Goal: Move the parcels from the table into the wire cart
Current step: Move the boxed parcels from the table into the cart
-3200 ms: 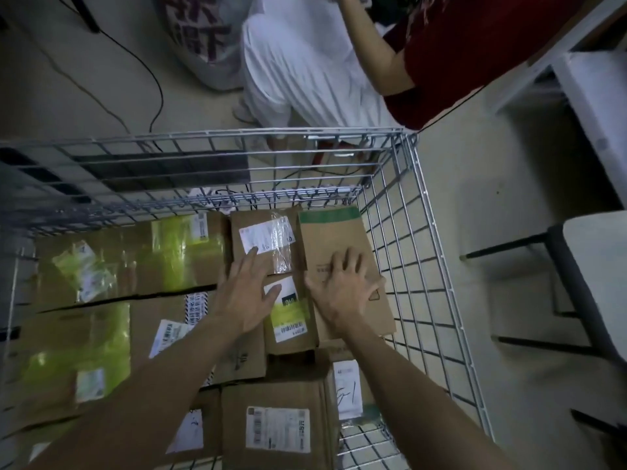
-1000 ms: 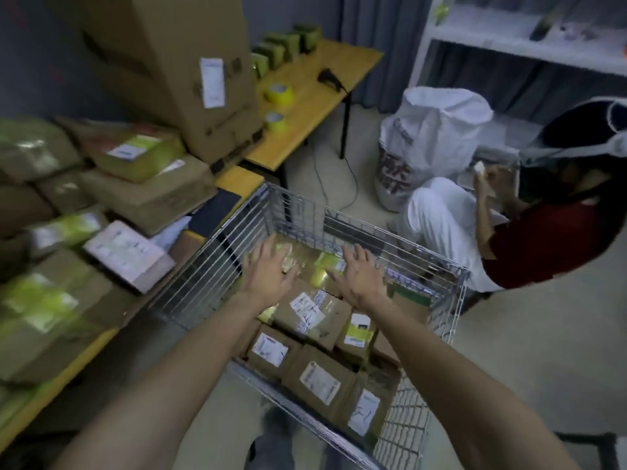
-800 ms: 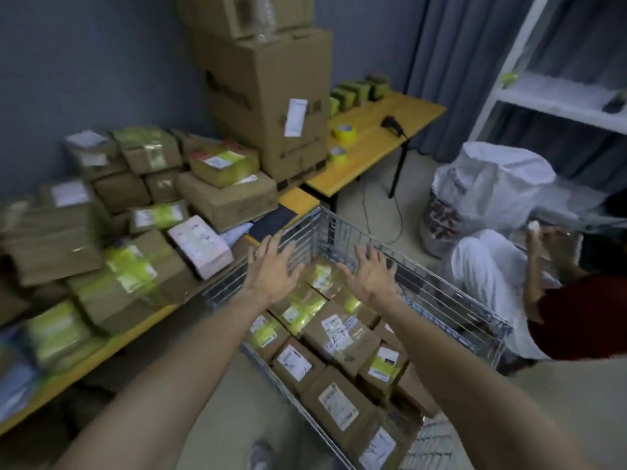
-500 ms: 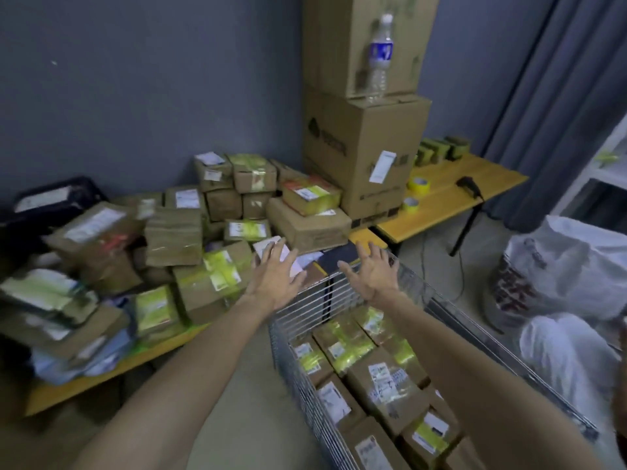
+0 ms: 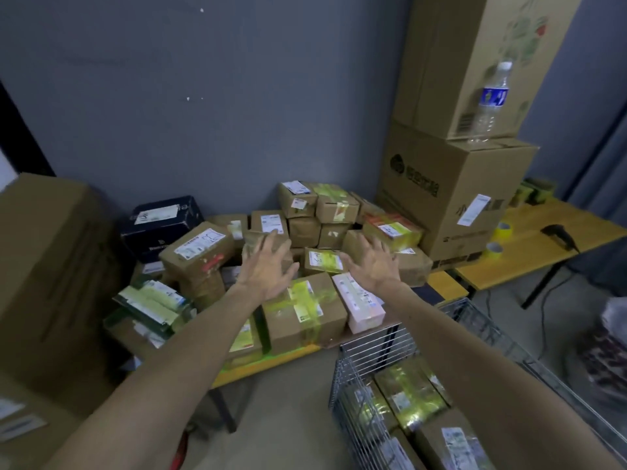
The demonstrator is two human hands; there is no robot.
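A: We start with the biggest. The table (image 5: 271,366) is heaped with parcels (image 5: 302,218) right back to the wall, and tall cartons (image 5: 451,198) stand at its right end.

B: The wire cart (image 5: 373,347) sits close against the table's front edge, lower right, already holding a layer of boxes (we cannot see how full its near end is).

A: Nearest us on the table is the taped box (image 5: 305,313). A pale pink box (image 5: 359,303) touches its right side, and a small green-labelled box (image 5: 322,261) lies just behind them.

B: Our left hand (image 5: 268,266) and right hand (image 5: 373,262) hover over that front cluster, fingers spread wide, palms down, holding nothing.

A: We judge this to be the reach for the next pick. We take from the front, not the middle, so the heap doesn't slide.

B: Agreed. We put a palm on each side of the taped box, squeeze evenly, and lift straight up before we swing to the cart.
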